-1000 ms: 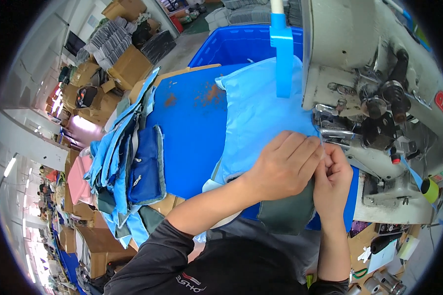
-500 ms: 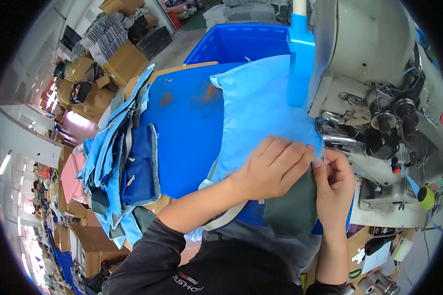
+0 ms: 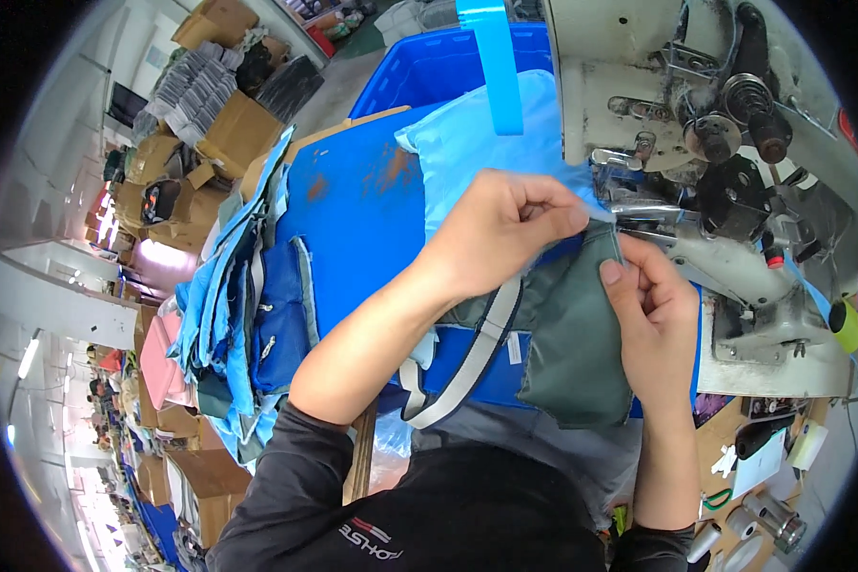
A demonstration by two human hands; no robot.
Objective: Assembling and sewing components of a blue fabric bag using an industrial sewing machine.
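At the industrial sewing machine (image 3: pixel 639 105), both my hands are on a fabric piece by its presser foot. My left hand (image 3: pixel 510 229) is closed, thumb against fingers, pinching the edge of the light blue fabric (image 3: pixel 477 124). The fingers of my right hand (image 3: pixel 653 315) pinch the side edge of the dark green fabric (image 3: pixel 577 353), which hangs toward me. Where the two fabrics meet, an edge runs to the foot; the needle cannot be made out. A white webbing strap with dark borders (image 3: pixel 467 367) loops below my left forearm, near a small white label (image 3: pixel 515 348).
On the left of the blue work surface (image 3: pixel 353 229) is a pile of blue and green fabric pieces (image 3: pixel 229 305). Behind it stands a blue plastic bin (image 3: pixel 419 71). Green-handled scissors (image 3: pixel 717 499) and metal parts lie at lower right. Cardboard boxes (image 3: pixel 229 133) fill the far left.
My left hand has moved away from me and turned the light blue fabric back, showing more dark green fabric and the strap. My right hand stays at the edge. The view has shifted slightly.
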